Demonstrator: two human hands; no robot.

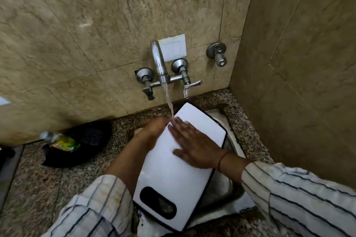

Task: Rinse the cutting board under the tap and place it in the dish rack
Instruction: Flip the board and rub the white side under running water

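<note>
A white cutting board (173,179) with a black rim and a dark oval handle hole is held tilted over the steel sink (227,186). My left hand (154,132) grips the board's left edge. My right hand (192,144) lies flat on the board's face, fingers spread. Water runs from the chrome tap (159,63) onto the fingertips of my right hand and the board's upper part. No dish rack is in view.
A second valve (218,54) and a white switch plate (174,48) are on the tiled wall. On the speckled counter to the left lie a dark cloth (84,140) and a green-labelled bottle (61,141). A tiled side wall closes in the right.
</note>
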